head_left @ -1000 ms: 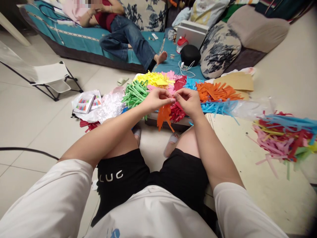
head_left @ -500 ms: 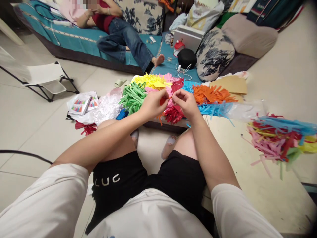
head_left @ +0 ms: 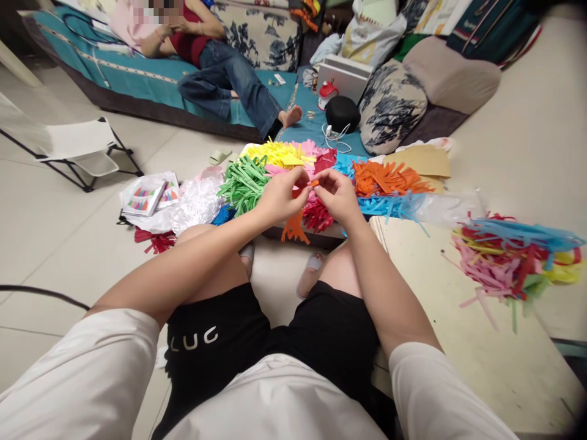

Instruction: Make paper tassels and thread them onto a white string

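Between my left hand point(head_left: 282, 194) and my right hand point(head_left: 338, 194) is an orange paper tassel point(head_left: 295, 228). Its fringe hangs below my left hand, and a small orange end shows at the fingertips. Thumb and fingers of both hands are pinched close together on it. Just beyond lie fringed paper bundles: green point(head_left: 243, 185) by my left hand, yellow point(head_left: 279, 151) farther back, red point(head_left: 318, 215) under my fingers, and orange point(head_left: 389, 177) and blue point(head_left: 387, 203) to the right of my right hand.
A white fringed bundle point(head_left: 199, 198) and printed sheets point(head_left: 147, 194) lie at the left. On the pale board point(head_left: 463, 354) at right rests a mixed-colour tassel pile point(head_left: 509, 253). A person in jeans point(head_left: 238, 79) sits on the teal sofa point(head_left: 132, 76). A folding chair point(head_left: 76, 137) stands left.
More of the orange tassel shows: its fringe now hangs lower beneath my left hand, and its orange end is visible between the fingertips. The view has shifted slightly.
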`<state>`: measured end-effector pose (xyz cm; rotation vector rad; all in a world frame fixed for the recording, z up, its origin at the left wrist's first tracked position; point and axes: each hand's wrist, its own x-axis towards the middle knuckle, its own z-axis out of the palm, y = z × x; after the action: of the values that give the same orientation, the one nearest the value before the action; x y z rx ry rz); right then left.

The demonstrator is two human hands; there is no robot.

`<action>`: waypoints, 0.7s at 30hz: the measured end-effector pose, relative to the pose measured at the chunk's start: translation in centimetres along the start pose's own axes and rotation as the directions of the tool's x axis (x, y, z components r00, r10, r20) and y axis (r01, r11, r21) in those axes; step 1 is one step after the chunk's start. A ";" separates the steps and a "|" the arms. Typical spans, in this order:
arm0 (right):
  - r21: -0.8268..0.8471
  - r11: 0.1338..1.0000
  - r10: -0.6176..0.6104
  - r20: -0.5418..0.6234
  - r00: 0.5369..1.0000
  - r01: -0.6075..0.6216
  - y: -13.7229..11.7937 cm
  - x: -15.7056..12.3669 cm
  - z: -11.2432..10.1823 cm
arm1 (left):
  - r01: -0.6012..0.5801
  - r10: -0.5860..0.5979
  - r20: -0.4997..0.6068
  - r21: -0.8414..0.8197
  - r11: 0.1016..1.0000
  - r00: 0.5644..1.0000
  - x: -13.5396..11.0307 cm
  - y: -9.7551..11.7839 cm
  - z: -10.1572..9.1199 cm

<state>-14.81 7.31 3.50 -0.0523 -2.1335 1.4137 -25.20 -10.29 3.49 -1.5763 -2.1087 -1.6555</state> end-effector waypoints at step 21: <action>-0.679 0.673 -0.320 0.090 0.943 0.294 -1.0 -0.7 -2.1 | 0.605 -0.365 0.487 -0.571 0.554 0.794 2.1 -2.4 -2.4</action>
<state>-12.96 8.36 4.61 0.0031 -2.3807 0.3657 -29.16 -10.42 3.97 -1.5264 -2.3777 -2.8901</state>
